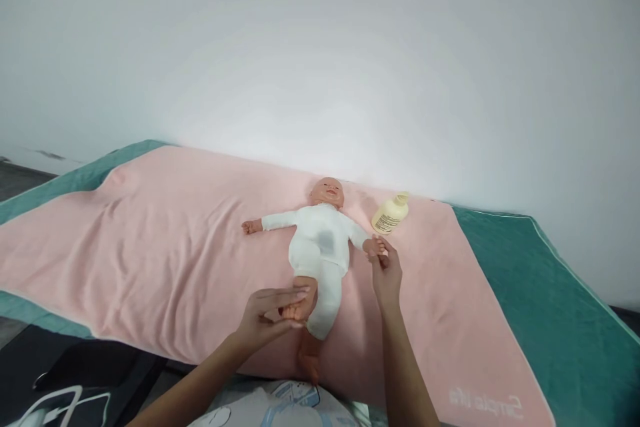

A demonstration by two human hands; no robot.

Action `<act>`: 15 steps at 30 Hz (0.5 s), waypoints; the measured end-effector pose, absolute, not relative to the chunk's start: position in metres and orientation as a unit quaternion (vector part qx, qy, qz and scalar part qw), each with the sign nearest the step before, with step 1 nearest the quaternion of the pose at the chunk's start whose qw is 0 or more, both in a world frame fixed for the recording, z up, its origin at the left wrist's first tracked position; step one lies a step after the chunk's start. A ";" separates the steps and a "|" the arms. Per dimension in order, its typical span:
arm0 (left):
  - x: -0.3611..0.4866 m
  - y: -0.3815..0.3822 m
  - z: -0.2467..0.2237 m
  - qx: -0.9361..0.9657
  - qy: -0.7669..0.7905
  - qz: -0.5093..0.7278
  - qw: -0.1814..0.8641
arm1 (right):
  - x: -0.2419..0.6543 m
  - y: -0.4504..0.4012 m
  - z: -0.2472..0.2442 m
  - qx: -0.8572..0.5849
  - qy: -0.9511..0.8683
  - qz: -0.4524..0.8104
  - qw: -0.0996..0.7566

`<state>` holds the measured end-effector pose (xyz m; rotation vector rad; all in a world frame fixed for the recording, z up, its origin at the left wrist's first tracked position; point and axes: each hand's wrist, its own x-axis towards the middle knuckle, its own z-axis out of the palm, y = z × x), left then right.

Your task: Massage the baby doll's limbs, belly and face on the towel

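Here's the left hand (pixel 261 321), thumb and fingers wrapped about the doll's foot (pixel 296 310) on the bent leg, a light grasp by the look of it! Over on the right, the right hand (pixel 388 273) pinches the doll's hand (pixel 372 246) between thumb and fingertips.

And the doll (pixel 307 240) lies face up between them, long axis running near to far, head toward the wall (pixel 320 67), the straight leg pointing at the near edge. From the left hand the body stretches far and slightly right; from the right hand it's off to the left. The left hand is nearer the feet, the right nearer the chest.

Just beyond the right hand, a pale yellow bottle (pixel 390 216) carries a label of dark print, too small to read. Under it all, a pink blanket (pixel 200 240), with reversed lettering in the near right corner that seems to say "Simple life"! Outermost, a green cover (pixel 545 293) shows at left and right.
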<state>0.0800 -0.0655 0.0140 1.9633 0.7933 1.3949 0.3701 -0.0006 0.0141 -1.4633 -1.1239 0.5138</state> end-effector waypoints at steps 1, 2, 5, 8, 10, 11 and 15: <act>0.077 -0.073 0.011 0.755 0.293 0.523 0.267 | 0.379 0.001 0.010 -0.639 -0.443 0.231 0.584; 0.073 -0.080 0.008 0.769 0.289 0.516 0.242 | 0.388 0.002 0.006 -0.650 -0.411 0.242 0.592; 0.064 -0.100 -0.003 0.807 0.281 0.474 0.212 | 0.411 0.005 -0.010 -0.646 -0.325 0.267 0.637; 0.057 -0.114 -0.015 0.847 0.266 0.416 0.195 | 0.424 0.005 -0.023 -0.628 -0.270 0.319 0.657; 0.053 -0.119 -0.024 0.868 0.246 0.393 0.178 | 0.427 0.004 -0.029 -0.614 -0.261 0.347 0.659; 0.052 -0.120 -0.027 0.873 0.237 0.389 0.174 | 0.427 0.003 -0.031 -0.608 -0.261 0.354 0.661; 0.051 -0.124 -0.040 0.864 0.230 0.409 0.181 | 0.425 0.003 -0.032 -0.594 -0.261 0.360 0.671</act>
